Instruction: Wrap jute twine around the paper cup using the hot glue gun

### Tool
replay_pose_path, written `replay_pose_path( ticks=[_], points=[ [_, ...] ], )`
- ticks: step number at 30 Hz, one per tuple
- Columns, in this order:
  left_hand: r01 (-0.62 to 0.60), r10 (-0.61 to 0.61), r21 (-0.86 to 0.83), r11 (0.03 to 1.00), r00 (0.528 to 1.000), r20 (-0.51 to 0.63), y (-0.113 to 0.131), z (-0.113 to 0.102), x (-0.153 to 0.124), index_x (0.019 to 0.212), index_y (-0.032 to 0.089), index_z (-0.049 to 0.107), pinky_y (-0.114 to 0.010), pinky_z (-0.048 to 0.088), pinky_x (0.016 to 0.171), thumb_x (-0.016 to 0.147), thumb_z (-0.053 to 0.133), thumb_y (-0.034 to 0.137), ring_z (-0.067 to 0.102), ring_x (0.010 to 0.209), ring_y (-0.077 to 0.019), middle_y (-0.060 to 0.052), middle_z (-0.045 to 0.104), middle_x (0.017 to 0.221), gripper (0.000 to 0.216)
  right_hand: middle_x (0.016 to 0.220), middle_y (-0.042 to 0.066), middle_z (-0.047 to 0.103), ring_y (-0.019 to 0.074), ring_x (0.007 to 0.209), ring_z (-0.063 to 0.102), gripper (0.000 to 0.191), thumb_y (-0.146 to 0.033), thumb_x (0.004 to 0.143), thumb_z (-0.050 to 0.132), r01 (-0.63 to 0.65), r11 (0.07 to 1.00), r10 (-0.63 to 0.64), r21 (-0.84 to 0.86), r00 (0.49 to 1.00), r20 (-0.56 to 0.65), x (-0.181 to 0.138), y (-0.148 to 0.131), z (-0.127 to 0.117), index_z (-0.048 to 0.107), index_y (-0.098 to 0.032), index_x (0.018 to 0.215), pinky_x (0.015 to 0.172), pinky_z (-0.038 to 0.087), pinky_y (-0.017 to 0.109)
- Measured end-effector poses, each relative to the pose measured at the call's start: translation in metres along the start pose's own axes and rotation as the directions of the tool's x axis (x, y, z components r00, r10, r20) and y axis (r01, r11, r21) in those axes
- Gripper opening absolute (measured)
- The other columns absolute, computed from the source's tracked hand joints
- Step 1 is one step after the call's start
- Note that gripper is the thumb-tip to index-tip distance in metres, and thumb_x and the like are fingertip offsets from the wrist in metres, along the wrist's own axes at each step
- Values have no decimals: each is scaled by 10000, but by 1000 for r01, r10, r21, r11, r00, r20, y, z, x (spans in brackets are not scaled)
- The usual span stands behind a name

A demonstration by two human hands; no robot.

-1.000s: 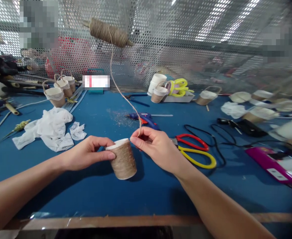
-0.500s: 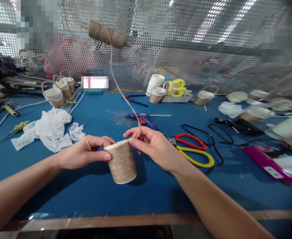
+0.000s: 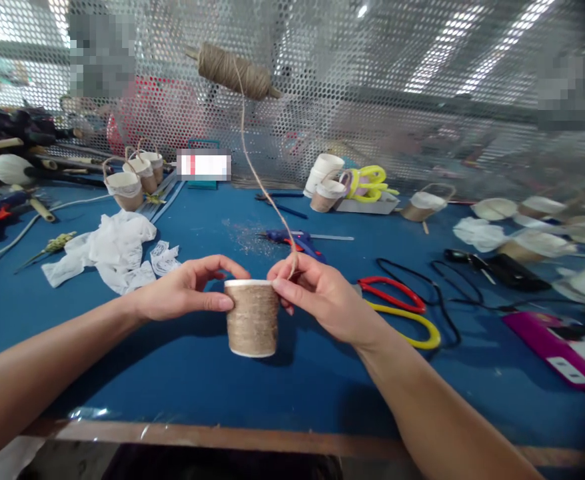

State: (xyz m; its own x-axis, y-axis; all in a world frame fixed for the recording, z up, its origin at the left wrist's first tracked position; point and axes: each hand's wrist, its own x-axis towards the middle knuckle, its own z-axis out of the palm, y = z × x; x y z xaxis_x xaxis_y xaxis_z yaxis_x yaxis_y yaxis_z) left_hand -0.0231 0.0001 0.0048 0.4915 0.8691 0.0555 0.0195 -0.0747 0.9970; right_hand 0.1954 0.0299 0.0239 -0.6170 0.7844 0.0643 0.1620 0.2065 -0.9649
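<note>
Over the near edge of the desk (image 3: 172, 393): a cup (image 3: 252, 320) is held nearly upright between both hands; whether its base is rested on anything cannot be told.
Left hand (image 3: 192, 287): it is loosely curled, the cup's rim being taken between thumb and fingers; by so light a hold, the cup could be let twist or tip.
Right hand (image 3: 317, 287): string (image 3: 265, 190) is pinched between nearly closed fingertips beside the rim; if the pinch were eased, the end could be lost.
Scissors (image 3: 397, 309): they could be nudged by the right forearm, just beside them.
Glue gun (image 3: 282, 235): the string, seen crossing it, could be snagged there if slackened.
Spool (image 3: 235, 72): if its turning were stiff, a tug could be passed down the string.
</note>
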Motion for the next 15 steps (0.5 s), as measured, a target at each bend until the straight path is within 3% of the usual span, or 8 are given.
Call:
replay_pose_path(
  ticks=[3, 6, 12, 15],
  points=[
    [30, -37, -67, 997, 994, -98, -11, 1, 4, 1115, 186, 509, -385, 348, 979, 612, 768, 273, 476, 1129, -233, -99, 530, 1188, 573, 773, -7, 522, 74, 556, 476, 187, -322, 814, 554, 51, 995, -56, -86, 997, -50, 1, 2, 1, 438, -198, 736, 510, 446, 224],
    [78, -113, -223, 972, 983, -147, -18, 5, 6, 1235, 176, 391, -397, 362, 964, 604, 772, 326, 497, 1111, -241, -141, 505, 1217, 752, 803, 0, 526, 77, 558, 475, 166, -300, 818, 547, 97, 988, -112, -124, 987, -119, 1, 5, 3, 438, -202, 740, 503, 442, 227],
    [152, -149, -426, 892, 988, 42, -20, 20, 4, 1176, 109, 471, -360, 400, 899, 592, 760, 433, 544, 1025, -231, -157, 553, 1174, 727, 825, 10, 539, 92, 609, 502, 117, -223, 823, 537, 205, 960, -248, -193, 941, -230, -2, 8, 13, 447, -211, 749, 539, 436, 231],
    [136, -151, -396, 908, 988, -7, -19, 27, 2, 1113, 112, 506, -323, 427, 802, 592, 756, 435, 569, 879, -187, -109, 605, 1014, 662, 818, 11, 540, 106, 667, 520, 113, -202, 826, 532, 240, 946, -287, -216, 931, -224, -4, 9, 20, 450, -215, 749, 576, 443, 234]
  ],
)
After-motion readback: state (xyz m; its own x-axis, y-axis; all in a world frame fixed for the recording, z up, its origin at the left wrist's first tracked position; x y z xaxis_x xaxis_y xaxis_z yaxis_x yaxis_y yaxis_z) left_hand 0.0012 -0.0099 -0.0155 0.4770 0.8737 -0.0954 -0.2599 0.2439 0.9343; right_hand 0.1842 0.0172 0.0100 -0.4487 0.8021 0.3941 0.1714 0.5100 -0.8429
